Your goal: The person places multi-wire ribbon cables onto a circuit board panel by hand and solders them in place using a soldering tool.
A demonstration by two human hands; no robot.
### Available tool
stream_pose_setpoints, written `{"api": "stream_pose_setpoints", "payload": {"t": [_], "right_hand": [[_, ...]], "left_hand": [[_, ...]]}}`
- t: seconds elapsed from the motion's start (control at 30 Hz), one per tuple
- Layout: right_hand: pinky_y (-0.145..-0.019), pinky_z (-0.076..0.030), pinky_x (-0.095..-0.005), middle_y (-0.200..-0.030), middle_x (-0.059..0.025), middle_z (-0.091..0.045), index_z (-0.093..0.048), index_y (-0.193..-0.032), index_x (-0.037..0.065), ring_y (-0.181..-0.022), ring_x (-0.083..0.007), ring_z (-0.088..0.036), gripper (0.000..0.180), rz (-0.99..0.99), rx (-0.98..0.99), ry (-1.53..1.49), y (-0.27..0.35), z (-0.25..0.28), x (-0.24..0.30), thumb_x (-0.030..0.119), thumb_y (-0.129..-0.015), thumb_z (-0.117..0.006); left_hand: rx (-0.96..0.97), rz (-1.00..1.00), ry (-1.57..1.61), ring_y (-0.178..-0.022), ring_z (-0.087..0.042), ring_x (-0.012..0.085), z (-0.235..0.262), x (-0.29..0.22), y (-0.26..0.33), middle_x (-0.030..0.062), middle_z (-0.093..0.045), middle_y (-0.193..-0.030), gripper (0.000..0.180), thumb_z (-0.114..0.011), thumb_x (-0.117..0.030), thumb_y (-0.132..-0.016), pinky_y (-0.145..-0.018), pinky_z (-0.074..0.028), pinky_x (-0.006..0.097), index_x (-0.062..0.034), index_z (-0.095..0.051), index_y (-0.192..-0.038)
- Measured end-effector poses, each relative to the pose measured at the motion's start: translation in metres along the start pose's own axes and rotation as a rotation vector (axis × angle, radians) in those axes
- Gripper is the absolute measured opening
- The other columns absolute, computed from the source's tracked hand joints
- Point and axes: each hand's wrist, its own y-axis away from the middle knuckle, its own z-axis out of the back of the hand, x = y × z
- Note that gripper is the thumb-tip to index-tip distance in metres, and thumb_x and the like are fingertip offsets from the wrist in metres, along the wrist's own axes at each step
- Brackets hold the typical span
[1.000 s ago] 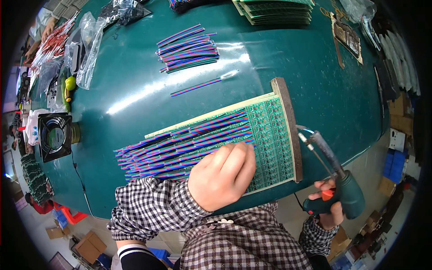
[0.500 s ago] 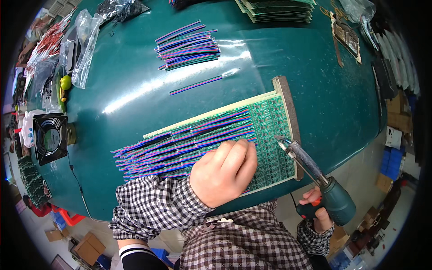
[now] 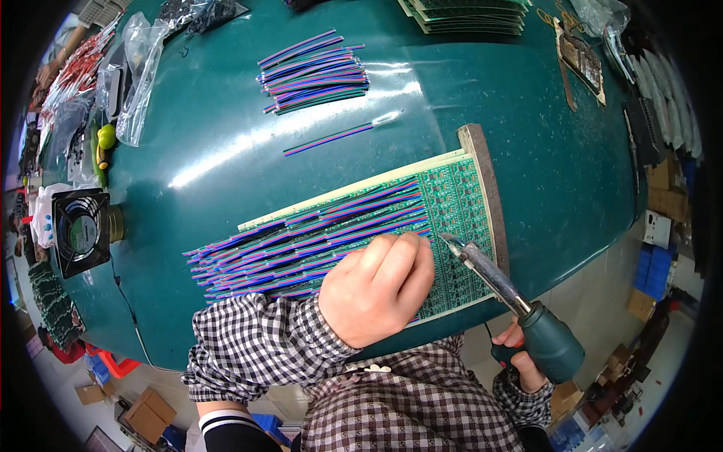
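A green circuit board panel lies tilted on the table, with rows of multicoloured wire strips across its left part. My left hand rests over the panel beside the wire ends, closed in a pinch; its fingertips and whatever they hold are hidden. My right hand, partly behind the tool, is wrapped round the dark green grip of a soldering gun. The gun's metal tip points left, just right of my left fingers, over the panel. Whether it touches the panel I cannot tell.
A grey-brown bar borders the panel's right end. Beyond lie a single wire strip, a wire bundle and stacked green boards. A small black fan stands at the left, plastic bags behind it.
My right hand has brought the soldering gun left, so its tip is closer to my left fingers. The left hand has stayed nearly in place.
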Motion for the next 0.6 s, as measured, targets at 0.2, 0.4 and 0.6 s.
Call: {"api": "stream_pose_setpoints", "payload": {"t": [0.2, 0.4, 0.6], "right_hand": [[-0.075, -0.055, -0.0359, -0.080, -0.0060, -0.075, -0.072, -0.091, 0.002, -0.076, -0.0218, -0.072, 0.044, 0.042, 0.004, 0.187, -0.007, -0.007, 0.011, 0.042, -0.078, -0.087], [-0.075, -0.055, -0.0363, -0.081, -0.0055, -0.075, -0.072, -0.091, 0.003, -0.076, -0.0221, -0.071, 0.041, 0.040, 0.053, 0.228, -0.010, -0.005, 0.012, 0.040, -0.079, -0.086], [-0.076, -0.055, -0.0368, -0.082, -0.0048, -0.076, -0.073, -0.091, 0.005, -0.076, -0.0235, -0.072, 0.038, 0.058, 0.064, 0.243, -0.011, -0.004, 0.010, 0.038, -0.079, -0.086]], "left_hand": [[-0.002, 0.001, 0.003, -0.083, -0.065, 0.0189, -0.001, 0.000, 0.000, 0.0087, -0.063, -0.101, 0.032, -0.072, -0.006, -0.075, -0.064, -0.053, 0.029, 0.0007, -0.073, -0.106], [-0.003, -0.001, 0.005, -0.083, -0.065, 0.0192, -0.001, 0.000, 0.000, 0.0088, -0.063, -0.101, 0.032, -0.071, -0.006, -0.074, -0.065, -0.053, 0.029, 0.0010, -0.073, -0.106], [0.008, 0.004, 0.001, -0.083, -0.065, 0.0191, 0.000, -0.001, 0.000, 0.0086, -0.064, -0.101, 0.033, -0.071, -0.006, -0.074, -0.065, -0.052, 0.029, 0.0011, -0.073, -0.107]]}}
